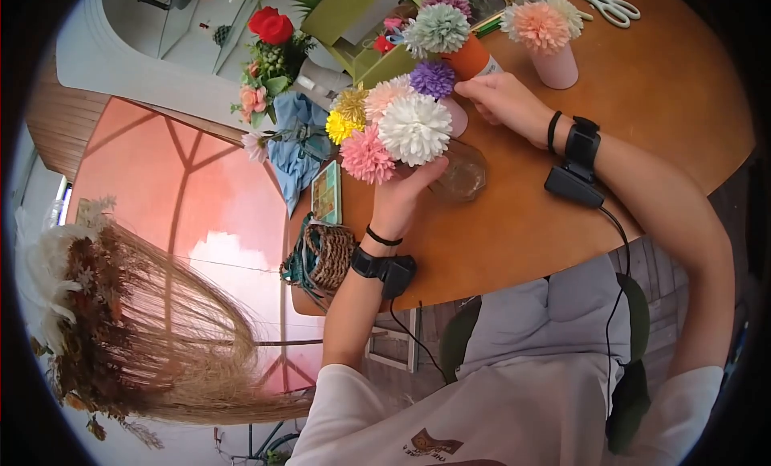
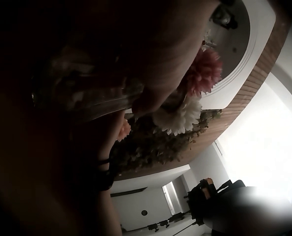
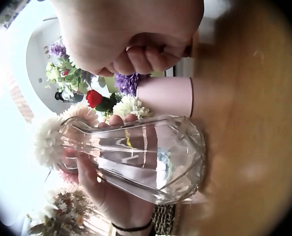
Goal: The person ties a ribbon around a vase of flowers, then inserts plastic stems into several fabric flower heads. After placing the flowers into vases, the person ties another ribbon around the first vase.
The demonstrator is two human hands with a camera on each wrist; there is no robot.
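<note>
My left hand (image 1: 401, 197) grips a clear faceted glass vase (image 3: 146, 160) round its narrow neck, thumb in front and fingertips showing behind. At the vase's mouth cluster a white pompom flower (image 1: 414, 130), a pink one (image 1: 367, 154) and a peach one (image 1: 389, 96), with yellow flowers (image 1: 344, 127) beside them. My right hand (image 1: 510, 104) is raised over the table, fingers curled in, with nothing showing between them. Its fingertips are close beside a purple flower (image 1: 432, 79), which sits at the top of a pink cup (image 3: 165, 96). The left wrist view is mostly dark.
Farther back are a sage-green flower (image 1: 440, 29), an orange pot (image 1: 470, 58) and a green box (image 1: 345, 24). A pink vase with flowers (image 1: 554, 67) and scissors (image 1: 612, 6) lie to the right. A woven basket (image 1: 331, 255) stands at the table's left edge.
</note>
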